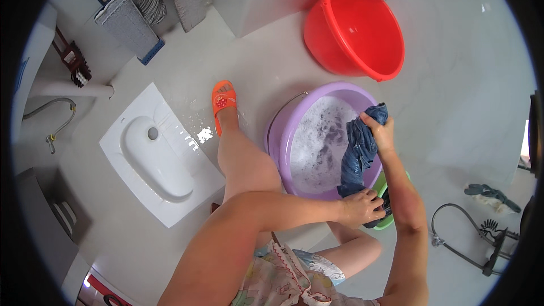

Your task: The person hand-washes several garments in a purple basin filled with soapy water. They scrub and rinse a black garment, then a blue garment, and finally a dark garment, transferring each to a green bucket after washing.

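A wet dark-blue piece of clothing (359, 150), bunched and twisted lengthwise, stretches between my hands over the right side of a purple bucket (287, 136). My right hand (381, 128) is closed round its upper end. Lower down, my left hand (361, 208) grips the other end, near the bucket's near rim. Foamy water (317, 147) fills the bucket, and darker patches show through the suds. Partly hidden behind my left hand and right forearm is a green basin (387, 222) with something dark in it.
Beyond the bucket, a red tub (362, 28) leans tilted. A white squat toilet (156, 156) is set in the floor to the left, beside my foot in an orange slipper (224, 101). Flat mops (129, 22) hang at the upper left; a shower hose (453, 207) lies at the right.
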{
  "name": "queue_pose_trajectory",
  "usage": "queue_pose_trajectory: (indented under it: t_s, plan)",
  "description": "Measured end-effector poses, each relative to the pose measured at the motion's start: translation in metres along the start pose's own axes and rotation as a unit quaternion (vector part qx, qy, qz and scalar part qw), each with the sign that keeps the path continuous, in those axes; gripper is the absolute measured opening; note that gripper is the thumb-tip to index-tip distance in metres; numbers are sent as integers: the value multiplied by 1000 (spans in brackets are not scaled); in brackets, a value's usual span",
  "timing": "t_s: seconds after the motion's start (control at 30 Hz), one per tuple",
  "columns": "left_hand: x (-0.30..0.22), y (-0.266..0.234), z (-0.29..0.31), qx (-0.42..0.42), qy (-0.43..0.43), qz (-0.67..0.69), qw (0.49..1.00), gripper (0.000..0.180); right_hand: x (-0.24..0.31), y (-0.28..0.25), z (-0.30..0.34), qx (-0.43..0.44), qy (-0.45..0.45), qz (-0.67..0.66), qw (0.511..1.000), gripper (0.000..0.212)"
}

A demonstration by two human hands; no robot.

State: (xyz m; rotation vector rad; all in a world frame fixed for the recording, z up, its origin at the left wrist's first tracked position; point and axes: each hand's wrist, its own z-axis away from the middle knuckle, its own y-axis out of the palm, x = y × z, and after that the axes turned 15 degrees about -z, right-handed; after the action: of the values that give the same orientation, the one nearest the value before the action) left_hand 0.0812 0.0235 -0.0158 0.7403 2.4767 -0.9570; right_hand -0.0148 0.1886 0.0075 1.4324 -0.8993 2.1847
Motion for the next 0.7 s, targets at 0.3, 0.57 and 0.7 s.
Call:
queue_pose_trajectory:
  t_s: [0.3,0.57,0.7]
  plan:
    - [24,-16,-5,-46,-202,169,964,104,73,-64,-3,-128,-34,-85,988,19]
    - [61,-8,-22,37,-455,736,499,99,127,-14,58,116,-449,147,874,26]
    - [72,-11,-3,95,-468,726,495,89,138,15,84,311,-554,187,749,42]
